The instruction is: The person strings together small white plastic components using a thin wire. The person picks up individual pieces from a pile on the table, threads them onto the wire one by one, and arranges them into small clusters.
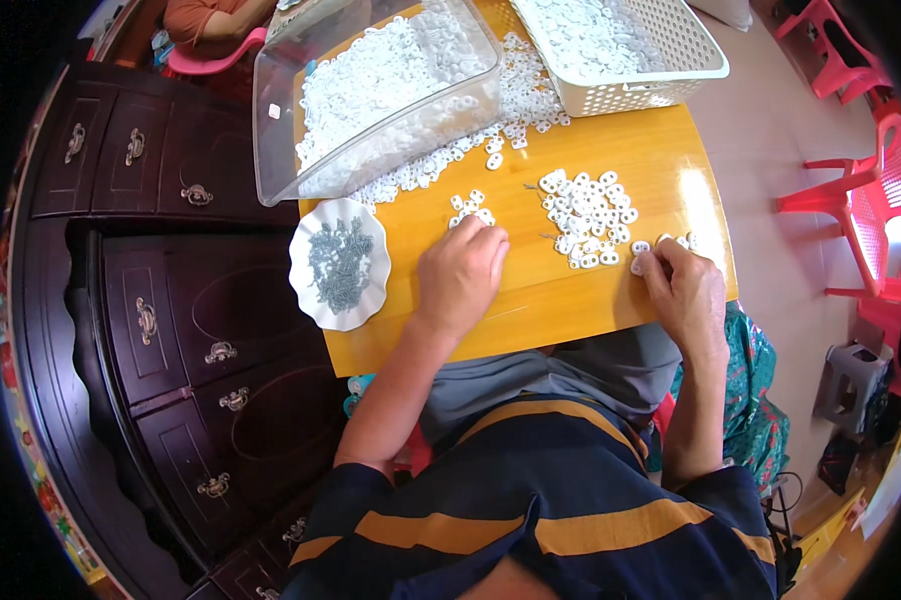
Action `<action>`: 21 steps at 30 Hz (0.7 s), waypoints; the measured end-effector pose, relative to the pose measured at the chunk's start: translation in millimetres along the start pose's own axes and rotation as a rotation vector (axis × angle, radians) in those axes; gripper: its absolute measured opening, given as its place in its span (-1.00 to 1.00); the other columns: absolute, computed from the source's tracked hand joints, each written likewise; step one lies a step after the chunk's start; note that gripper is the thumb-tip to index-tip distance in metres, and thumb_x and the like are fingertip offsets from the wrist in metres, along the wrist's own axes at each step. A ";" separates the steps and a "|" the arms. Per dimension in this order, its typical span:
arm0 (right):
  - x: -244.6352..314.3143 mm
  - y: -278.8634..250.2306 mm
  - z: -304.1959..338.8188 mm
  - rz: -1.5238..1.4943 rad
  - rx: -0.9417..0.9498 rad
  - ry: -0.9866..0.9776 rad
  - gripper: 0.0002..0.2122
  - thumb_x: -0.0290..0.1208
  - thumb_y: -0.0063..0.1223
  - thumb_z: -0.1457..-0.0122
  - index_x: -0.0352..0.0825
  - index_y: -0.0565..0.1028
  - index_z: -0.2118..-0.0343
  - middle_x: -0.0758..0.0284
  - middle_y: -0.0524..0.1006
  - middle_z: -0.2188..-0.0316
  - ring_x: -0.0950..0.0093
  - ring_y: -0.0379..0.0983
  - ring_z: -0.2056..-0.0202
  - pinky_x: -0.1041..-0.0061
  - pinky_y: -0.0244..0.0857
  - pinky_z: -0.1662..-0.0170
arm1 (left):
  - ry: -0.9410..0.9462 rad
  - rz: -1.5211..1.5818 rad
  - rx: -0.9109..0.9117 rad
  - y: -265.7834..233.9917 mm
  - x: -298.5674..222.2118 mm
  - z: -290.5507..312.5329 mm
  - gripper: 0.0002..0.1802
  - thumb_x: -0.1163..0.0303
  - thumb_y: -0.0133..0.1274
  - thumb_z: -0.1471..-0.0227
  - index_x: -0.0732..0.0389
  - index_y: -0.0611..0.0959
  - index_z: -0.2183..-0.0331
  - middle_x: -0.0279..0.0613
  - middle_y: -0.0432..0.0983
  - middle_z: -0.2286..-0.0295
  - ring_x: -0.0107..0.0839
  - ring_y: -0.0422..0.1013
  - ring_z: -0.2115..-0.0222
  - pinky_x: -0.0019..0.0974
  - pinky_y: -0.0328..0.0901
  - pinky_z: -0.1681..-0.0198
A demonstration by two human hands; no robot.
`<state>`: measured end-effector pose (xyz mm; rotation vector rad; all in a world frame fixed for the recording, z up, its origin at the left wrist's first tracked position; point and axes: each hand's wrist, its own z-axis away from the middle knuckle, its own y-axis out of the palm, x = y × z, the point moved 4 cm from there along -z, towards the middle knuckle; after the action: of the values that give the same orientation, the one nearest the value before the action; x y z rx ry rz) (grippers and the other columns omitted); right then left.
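My left hand [463, 277] rests on the table with its fingers curled closed, at the near edge of a small cluster of white two-hole plastic pieces [474, 199]. Its fingertips are hidden, so what they hold cannot be seen. On the right, my right hand [688, 292] is closed in a pinch on a white two-hole piece [639, 248], with more such pieces around its knuckles. Between the hands, nearer the right one, lies a larger loose pile of the same pieces [587, 212]. A couple of thin metal pins stick out from that pile's left side.
A scalloped white dish [375, 290] of small grey metal parts stands at the table's left edge. Behind are a clear plastic bin [391, 165] and a white perforated basket [643, 95], both full of white pieces. Dark drawers [161, 350] flank the left; red chairs [861, 205] stand right.
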<state>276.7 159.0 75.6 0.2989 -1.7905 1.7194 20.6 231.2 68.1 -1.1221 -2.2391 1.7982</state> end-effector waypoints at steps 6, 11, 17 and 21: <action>11.9 -2.4 3.1 -0.047 -0.047 -0.037 -0.81 -0.33 0.16 -0.15 -0.35 0.54 0.50 0.10 0.55 0.59 0.13 0.53 0.52 0.24 0.35 0.44 | 0.003 -0.083 -0.010 6.6 1.8 -2.6 -0.90 0.47 0.21 0.04 0.14 0.58 0.44 -0.23 0.50 0.50 -0.18 0.50 0.51 -0.18 0.38 0.47; 34.5 11.2 13.5 -0.331 -0.067 -0.154 -0.87 -0.41 0.22 -0.14 -0.36 0.56 0.42 0.18 0.54 0.62 0.32 0.48 0.63 0.40 0.32 0.51 | -0.033 -0.051 0.053 10.6 6.1 -0.7 -0.93 0.48 0.16 0.03 0.15 0.57 0.43 -0.21 0.51 0.53 -0.19 0.49 0.57 -0.17 0.37 0.52; 48.1 45.5 24.2 -0.517 0.192 -0.119 -0.84 -0.36 0.19 -0.18 -0.37 0.57 0.38 0.19 0.53 0.62 0.40 0.44 0.63 0.42 0.30 0.50 | -0.093 0.202 0.080 -4.0 -10.1 16.8 -0.92 0.51 0.15 0.01 0.20 0.56 0.41 -0.18 0.52 0.53 -0.26 0.51 0.57 -0.24 0.37 0.51; 56.8 63.5 31.5 -0.654 0.363 -0.101 -0.81 -0.33 0.09 -0.28 -0.38 0.56 0.30 0.23 0.53 0.58 0.47 0.45 0.55 0.44 0.32 0.44 | -0.083 0.385 0.085 -13.9 -25.1 28.1 -0.88 0.56 0.19 0.03 0.22 0.57 0.40 -0.18 0.50 0.52 -0.28 0.48 0.62 -0.27 0.35 0.55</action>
<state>187.9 151.2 58.1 1.0165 -1.2261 1.5369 18.9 193.1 80.8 -1.5754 -2.0731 2.0860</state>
